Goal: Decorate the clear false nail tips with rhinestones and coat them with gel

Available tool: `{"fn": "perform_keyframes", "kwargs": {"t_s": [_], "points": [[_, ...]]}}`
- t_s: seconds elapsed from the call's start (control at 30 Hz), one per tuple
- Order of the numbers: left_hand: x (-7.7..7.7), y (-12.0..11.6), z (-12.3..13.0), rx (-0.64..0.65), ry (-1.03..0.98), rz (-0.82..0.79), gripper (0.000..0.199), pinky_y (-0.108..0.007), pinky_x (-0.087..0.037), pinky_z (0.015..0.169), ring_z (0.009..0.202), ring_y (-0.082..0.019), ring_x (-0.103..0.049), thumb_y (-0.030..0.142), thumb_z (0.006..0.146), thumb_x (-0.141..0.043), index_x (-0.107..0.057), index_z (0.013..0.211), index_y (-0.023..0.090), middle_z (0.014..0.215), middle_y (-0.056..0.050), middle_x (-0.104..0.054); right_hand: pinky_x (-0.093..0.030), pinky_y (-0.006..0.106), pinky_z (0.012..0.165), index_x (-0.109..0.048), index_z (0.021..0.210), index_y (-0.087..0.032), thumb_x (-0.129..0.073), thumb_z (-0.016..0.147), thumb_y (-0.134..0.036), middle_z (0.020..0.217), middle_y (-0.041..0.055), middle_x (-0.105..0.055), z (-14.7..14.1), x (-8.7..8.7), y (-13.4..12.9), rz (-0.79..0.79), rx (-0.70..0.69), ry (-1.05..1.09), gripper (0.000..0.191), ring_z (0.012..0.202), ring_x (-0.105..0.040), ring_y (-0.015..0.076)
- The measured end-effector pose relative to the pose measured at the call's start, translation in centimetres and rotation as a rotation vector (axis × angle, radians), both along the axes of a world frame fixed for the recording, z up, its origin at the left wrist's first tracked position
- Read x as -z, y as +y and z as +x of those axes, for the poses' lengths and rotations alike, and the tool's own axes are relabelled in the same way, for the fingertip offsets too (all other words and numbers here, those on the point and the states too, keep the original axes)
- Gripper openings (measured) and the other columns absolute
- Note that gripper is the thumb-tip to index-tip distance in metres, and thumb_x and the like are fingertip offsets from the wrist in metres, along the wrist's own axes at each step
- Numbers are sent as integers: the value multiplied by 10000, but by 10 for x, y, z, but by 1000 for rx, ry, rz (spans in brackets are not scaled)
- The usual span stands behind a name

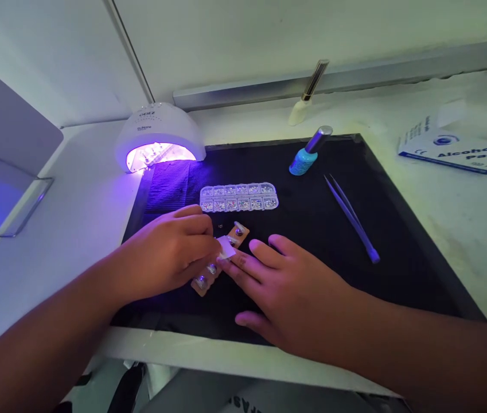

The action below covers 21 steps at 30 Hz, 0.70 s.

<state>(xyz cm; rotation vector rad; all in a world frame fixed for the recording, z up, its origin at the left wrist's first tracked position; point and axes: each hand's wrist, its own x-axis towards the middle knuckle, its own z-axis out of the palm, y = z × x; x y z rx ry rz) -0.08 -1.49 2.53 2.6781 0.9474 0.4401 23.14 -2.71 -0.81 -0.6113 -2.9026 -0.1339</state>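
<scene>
My left hand point(174, 249) is closed, its fingers pinching a small white pad point(226, 247). The pad touches the fingertips of my right hand point(281, 281), whose fingers are spread over the black mat. Between the hands lies a tan strip point(201, 287) bearing several small nail tips on round metal holders; the left fingers and the pad hide its middle. Just behind the hands is a clear divided case point(238, 197) of tiny gems.
A lit lamp point(159, 135) glows purple at the back left. Behind the right hand are a blue bottle point(303, 162), a pale bottle point(300, 112) and tweezers point(353, 221) on the black mat point(398, 264). An alcohol pads box point(458, 150) lies at the right.
</scene>
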Motion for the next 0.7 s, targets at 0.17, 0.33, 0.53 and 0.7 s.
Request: {"fn": "perform_keyframes", "kwargs": {"t_s": [0.17,0.33,0.53,0.7], "points": [[-3,-1,-2,-14,10,31,219,-277,-400,667,760,-161,-491,158,963,-528,-697,834,107,766,-51,-590,-368,441,851,-597,1334,-122,-518,919,-549,1358,93,-638,1,2,0,16,0,22,601,1029,-558,276],[-5,-5,4,20,-52,35,246,-278,-398,641,718,-157,-473,155,965,-513,-693,804,109,759,-59,-601,-381,432,834,-646,1265,-116,-547,907,-541,1266,103,-692,0,0,0,-16,-5,25,564,1027,-570,276],[-3,-6,9,32,29,-70,175,-282,-360,629,718,-164,-451,138,944,-539,-714,946,130,751,-38,-569,-371,430,846,-654,1249,-111,-561,901,-543,1283,108,-680,0,1,0,-3,-5,49,563,1050,-555,276],[-3,-6,6,-10,22,-94,204,-287,-370,652,730,-163,-455,160,959,-523,-711,888,125,740,-36,-550,-362,424,825,-653,1248,-109,-571,890,-553,1243,99,-701,0,2,0,28,-16,65,577,1029,-550,272]]}}
